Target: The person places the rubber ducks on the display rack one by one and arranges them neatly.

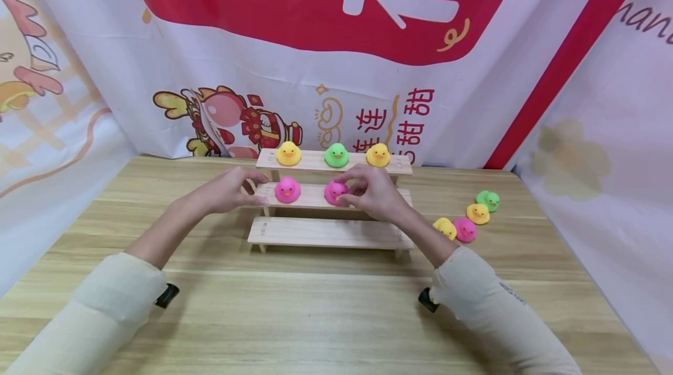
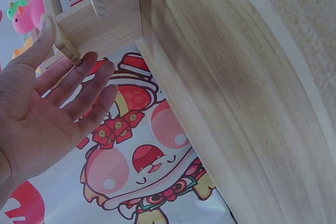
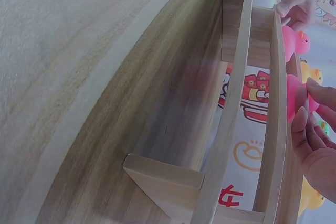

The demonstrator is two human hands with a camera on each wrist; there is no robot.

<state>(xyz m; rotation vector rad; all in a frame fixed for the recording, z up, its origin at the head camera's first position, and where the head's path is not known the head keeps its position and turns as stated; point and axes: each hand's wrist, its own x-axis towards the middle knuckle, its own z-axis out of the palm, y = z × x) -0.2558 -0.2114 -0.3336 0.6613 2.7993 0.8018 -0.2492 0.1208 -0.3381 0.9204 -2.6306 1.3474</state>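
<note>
A three-tier wooden stand stands on the table. My left hand is at the left end of its middle shelf, holding that end between thumb and fingers; the other fingers extend loosely in the left wrist view. Beside it on the same shelf sits a pink rubber duck. Farther right along this shelf, my right hand pinches a second pink rubber duck between thumb and fingers. The top shelf carries a yellow duck, a green duck and another yellow duck.
Right of the stand, a loose row of ducks lies on the table: a green duck, a yellow duck, a pink duck and a yellow duck partly behind my right forearm. A printed cloth hangs behind.
</note>
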